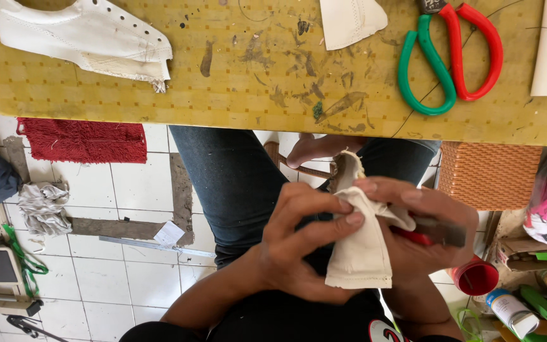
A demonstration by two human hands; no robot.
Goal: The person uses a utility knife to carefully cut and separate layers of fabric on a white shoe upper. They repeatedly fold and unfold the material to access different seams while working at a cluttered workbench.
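Pinching cloth piece (363,250) between left hand (299,244) and right hand (425,225).

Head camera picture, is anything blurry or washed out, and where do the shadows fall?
Head view: even daylight, no strong glare; the yellow table and scissors are sharp. The left hand and right hand, pinching the cream cloth piece, look slightly soft. Shade deepens under the table edge; floor tiles stay bright.

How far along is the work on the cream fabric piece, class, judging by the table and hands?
Done: a white shoe upper lies on the yellow table, scissors set aside. In hand: left hand and right hand grip the cream fabric piece, its lower edge stitched. Left: it remains separate from any shoe.
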